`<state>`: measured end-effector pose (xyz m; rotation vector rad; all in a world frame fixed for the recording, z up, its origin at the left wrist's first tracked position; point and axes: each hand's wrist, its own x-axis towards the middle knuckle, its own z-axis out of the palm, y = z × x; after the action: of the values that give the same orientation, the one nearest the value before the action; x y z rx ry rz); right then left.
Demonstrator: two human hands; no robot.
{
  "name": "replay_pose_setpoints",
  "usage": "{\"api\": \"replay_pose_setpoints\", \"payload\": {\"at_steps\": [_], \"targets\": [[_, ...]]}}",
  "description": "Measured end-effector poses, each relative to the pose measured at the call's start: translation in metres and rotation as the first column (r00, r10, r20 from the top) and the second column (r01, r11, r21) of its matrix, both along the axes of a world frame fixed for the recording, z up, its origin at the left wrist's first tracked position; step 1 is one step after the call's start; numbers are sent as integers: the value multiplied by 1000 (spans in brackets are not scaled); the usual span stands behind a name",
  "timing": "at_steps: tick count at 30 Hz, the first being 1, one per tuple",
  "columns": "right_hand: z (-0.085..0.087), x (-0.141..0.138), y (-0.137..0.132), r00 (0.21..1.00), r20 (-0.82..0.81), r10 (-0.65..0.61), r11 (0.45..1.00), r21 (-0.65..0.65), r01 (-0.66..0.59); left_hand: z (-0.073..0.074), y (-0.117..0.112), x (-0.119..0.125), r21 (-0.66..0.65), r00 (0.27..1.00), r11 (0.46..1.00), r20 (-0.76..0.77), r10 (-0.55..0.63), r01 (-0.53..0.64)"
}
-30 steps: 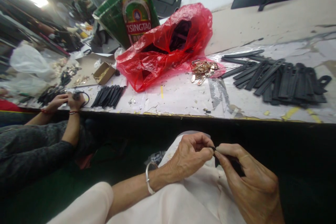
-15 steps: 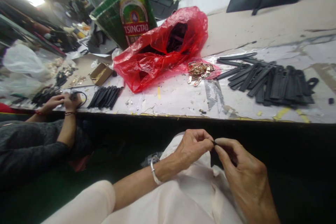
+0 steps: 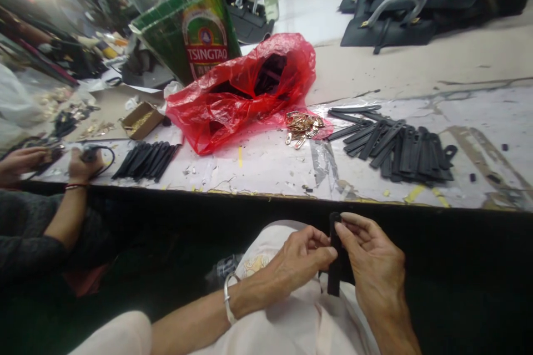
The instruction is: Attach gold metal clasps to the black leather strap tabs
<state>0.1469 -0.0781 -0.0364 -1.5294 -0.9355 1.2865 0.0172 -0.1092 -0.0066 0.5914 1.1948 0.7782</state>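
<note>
Over my lap, below the table edge, both hands pinch one black strap piece (image 3: 334,277) that stands upright between them. My left hand (image 3: 297,260) grips its left side with thumb and fingers closed. My right hand (image 3: 372,272) holds the top and right side, fingers curled. A silver bangle (image 3: 227,298) sits on my left wrist.
On the table (image 3: 275,166) lie a row of black straps (image 3: 400,147), a heap of gold metal clips (image 3: 302,123), a red plastic bag (image 3: 241,94), more straps (image 3: 145,160), a small cardboard box (image 3: 141,120) and a green Tsingtao carton (image 3: 195,33). Another person's hands (image 3: 81,163) work at the left. Black bags (image 3: 416,11) lie at the far right.
The view has tilted down and shifted. The black strap, earlier only a small tip pinched between my fingertips, now stands upright with more of its length showing between my hands.
</note>
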Motion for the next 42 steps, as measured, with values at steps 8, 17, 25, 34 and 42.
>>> {"api": "replay_pose_setpoints", "payload": {"at_steps": [8,17,25,34,42], "targets": [[-3,-5,9,991,-136,-4,994,-108,-11,-9,-4,-6,-16,975,999,219,-36,41],[0,-10,18,948,-319,-11,978,-199,-56,-10,-3,-19,90,983,996,182,0,-17],[5,-12,20,947,-312,72,974,-182,-134,-10,-5,-23,116,996,993,84,-1,-9],[-4,-16,10,992,-81,94,995,-21,-96,-5,-10,-28,136,997,990,60,-37,29],[12,-19,1,960,124,250,967,10,-253,8,9,-34,160,991,984,119,57,-76]]}}
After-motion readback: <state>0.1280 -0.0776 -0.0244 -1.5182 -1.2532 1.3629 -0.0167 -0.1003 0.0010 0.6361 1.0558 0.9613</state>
